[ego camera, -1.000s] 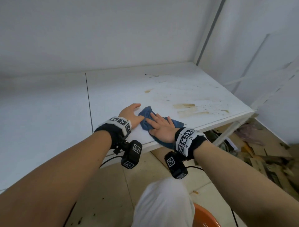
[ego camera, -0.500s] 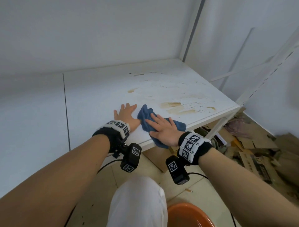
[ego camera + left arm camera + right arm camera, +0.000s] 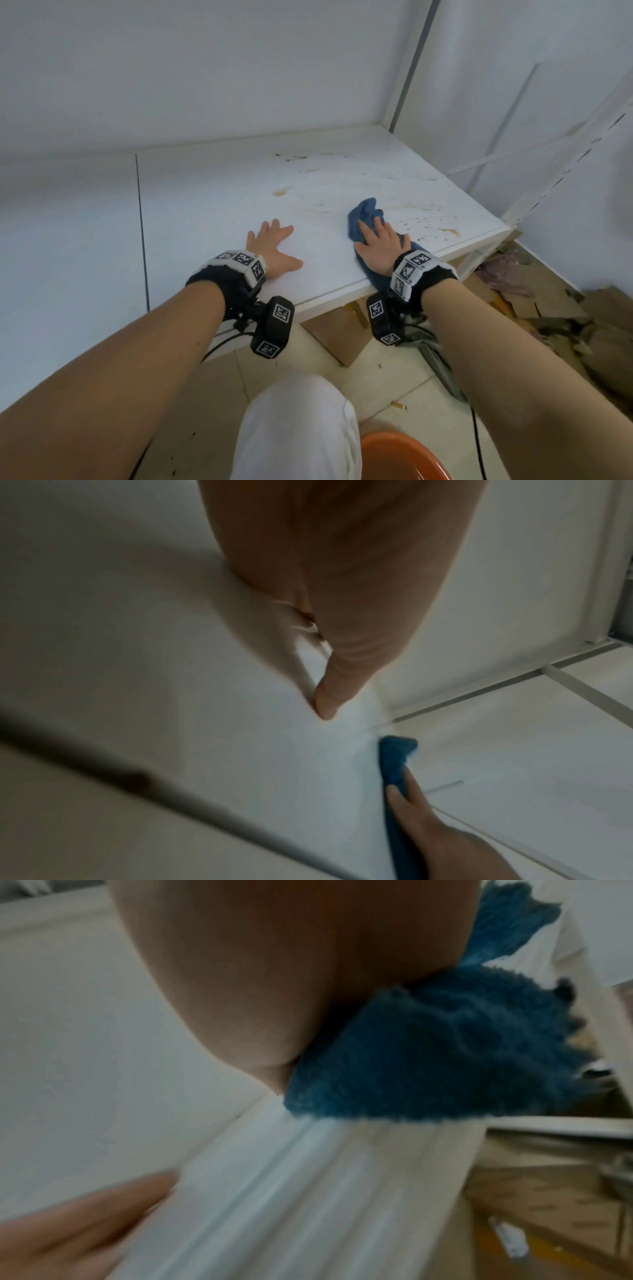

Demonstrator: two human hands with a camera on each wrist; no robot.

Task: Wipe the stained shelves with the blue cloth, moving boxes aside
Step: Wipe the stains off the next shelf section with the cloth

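A white shelf (image 3: 222, 212) bears brown stains (image 3: 424, 205) toward its right and back. My right hand (image 3: 380, 245) lies flat with straight fingers on the crumpled blue cloth (image 3: 364, 214), pressing it onto the shelf near the front edge; part of the cloth (image 3: 428, 1053) hangs over that edge under my palm. My left hand (image 3: 274, 246) rests flat on the bare shelf to the left of the cloth, fingers spread, holding nothing. In the left wrist view the blue cloth (image 3: 397, 761) shows beyond my thumb. No boxes stand on this shelf.
A white upright post (image 3: 407, 65) stands at the shelf's back right corner. Flattened cardboard (image 3: 534, 308) and debris litter the floor to the right and under the shelf. An orange basin (image 3: 400, 459) sits by my knee.
My right hand has slid the blue cloth rightward, away from my left hand, over the stained patch near the front. The left hand stays flat in place.
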